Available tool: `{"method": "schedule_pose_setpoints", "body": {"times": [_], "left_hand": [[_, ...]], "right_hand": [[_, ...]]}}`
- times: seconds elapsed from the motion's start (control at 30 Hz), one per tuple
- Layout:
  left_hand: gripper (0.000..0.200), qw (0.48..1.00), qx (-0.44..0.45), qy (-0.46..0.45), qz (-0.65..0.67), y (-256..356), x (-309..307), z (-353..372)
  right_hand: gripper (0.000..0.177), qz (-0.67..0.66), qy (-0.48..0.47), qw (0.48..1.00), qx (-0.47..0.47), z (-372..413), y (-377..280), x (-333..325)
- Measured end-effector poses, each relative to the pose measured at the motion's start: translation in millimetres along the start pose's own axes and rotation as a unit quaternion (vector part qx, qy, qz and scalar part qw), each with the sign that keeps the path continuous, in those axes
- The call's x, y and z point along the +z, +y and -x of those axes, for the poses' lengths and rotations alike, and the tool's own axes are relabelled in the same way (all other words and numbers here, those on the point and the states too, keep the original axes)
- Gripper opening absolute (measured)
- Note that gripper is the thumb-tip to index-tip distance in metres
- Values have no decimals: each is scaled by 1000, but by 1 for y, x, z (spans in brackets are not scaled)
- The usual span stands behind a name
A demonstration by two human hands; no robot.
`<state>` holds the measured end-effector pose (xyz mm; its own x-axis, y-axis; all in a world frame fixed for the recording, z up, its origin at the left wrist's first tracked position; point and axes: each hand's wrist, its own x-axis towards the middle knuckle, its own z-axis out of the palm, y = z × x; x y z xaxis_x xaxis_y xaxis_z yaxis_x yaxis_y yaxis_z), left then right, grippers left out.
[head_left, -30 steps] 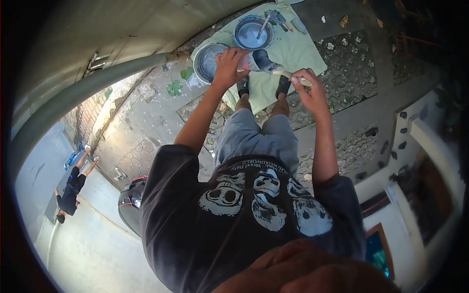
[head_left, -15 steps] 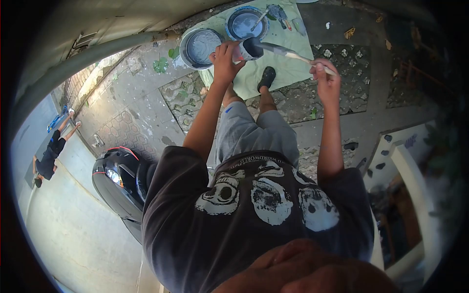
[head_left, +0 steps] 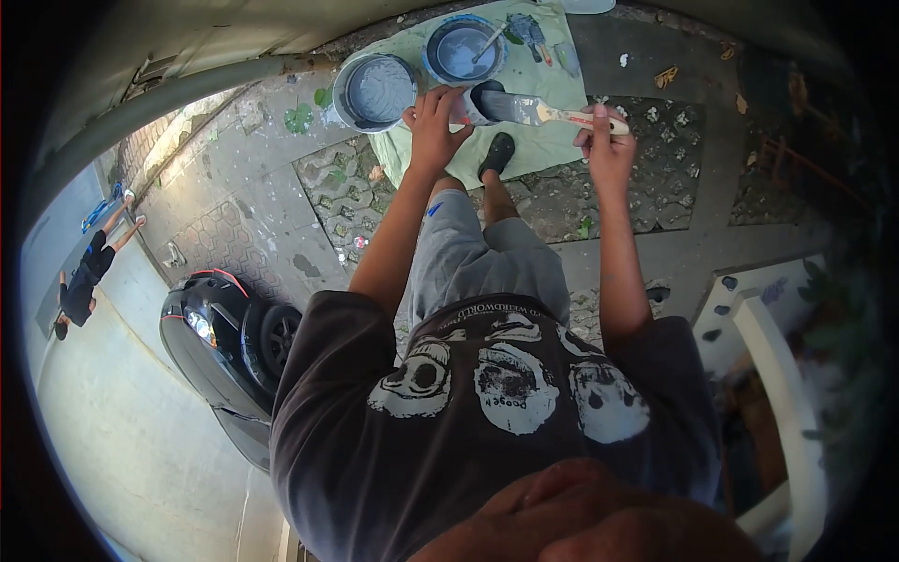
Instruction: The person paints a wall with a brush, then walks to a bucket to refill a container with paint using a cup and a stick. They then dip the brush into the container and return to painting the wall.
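My left hand (head_left: 433,136) is wrapped round a small paint can (head_left: 466,109), white and red with a dark mouth, tipped toward the right. A wide paintbrush (head_left: 552,114) with a pale handle is gripped in my right hand (head_left: 607,155). Its grey-coated bristles lie at the can's mouth, flat face toward me. Just left of the can stands a bucket (head_left: 339,86) of thick grey paint. Beyond it is a blue-rimmed bucket (head_left: 428,62) of grey liquid with a stick-like handle (head_left: 488,44) resting in it.
A pale green cloth (head_left: 552,150) lies under the buckets, with brushes (head_left: 534,36) at its far right. My shoe (head_left: 497,155) stands on its near edge. A dark vehicle (head_left: 220,328) and another person (head_left: 86,281) are at left; a white frame (head_left: 787,393) stands at right.
My right hand has moved left, bringing the bristles into the can's mouth, and the brush has turned from edge-on to flat. My left hand still holds the can.
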<state>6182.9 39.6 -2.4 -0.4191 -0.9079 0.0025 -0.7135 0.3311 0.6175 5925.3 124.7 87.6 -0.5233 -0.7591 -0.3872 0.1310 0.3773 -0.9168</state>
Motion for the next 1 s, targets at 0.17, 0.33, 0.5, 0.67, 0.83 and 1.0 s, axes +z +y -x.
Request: {"method": "schedule_pose_setpoints", "body": {"times": [0.17,0.33,0.5,0.67,0.83,1.0], "left_hand": [[76,999,23,-25,-7,-2,7,-1],[76,998,10,-49,-25,-39,52,-5],[78,995,0,-60,-76,-121,126,-29],[81,996,-10,-48,-78,-224,199,-72],[77,997,59,-24,-50,-284,249,-125],[76,986,129,-82,-65,-317,288,-154]], "right_hand": [[29,49,-35,998,-26,-17,29,16],[22,80,8,996,-32,-41,71,26],[22,125,100,984,-81,-94,154,25],[30,-4,199,980,9,-176,290,-26],[38,-195,197,951,139,-242,470,-46],[41,-341,128,916,166,-279,606,-23]]}}
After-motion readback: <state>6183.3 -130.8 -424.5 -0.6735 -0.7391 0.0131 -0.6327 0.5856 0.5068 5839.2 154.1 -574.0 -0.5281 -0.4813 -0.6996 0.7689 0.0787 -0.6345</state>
